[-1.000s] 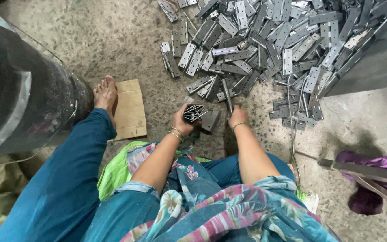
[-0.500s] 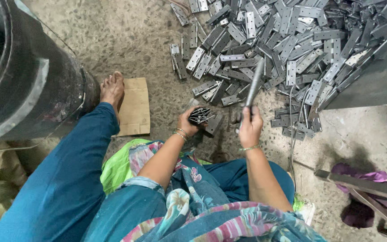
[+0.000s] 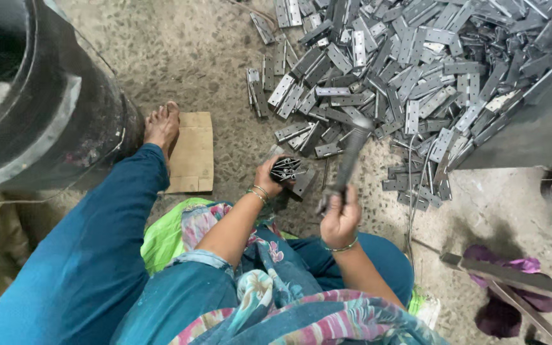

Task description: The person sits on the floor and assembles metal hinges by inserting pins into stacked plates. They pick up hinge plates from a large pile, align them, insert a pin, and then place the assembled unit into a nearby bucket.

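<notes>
We see a seated person raise a hammer over a bundle of metal parts held down on the concrete floor.

We find the right hand [image 3: 341,220] in a closed grip on the handle of a hammer [image 3: 347,163], which is lifted and blurred, its head up near the edge of the pile of grey metal hinges [image 3: 410,70]. The left hand [image 3: 271,179] is closed around a small bundle of dark metal pieces [image 3: 285,168], pressed low to the floor [image 3: 180,57] just beside a loose hinge and near the pile. A bare foot [image 3: 162,126] rests on a piece of cardboard [image 3: 193,153], touching a large black drum [image 3: 39,108] on the left. A purple cloth [image 3: 499,306] lies at lower right under a metal bar.
</notes>
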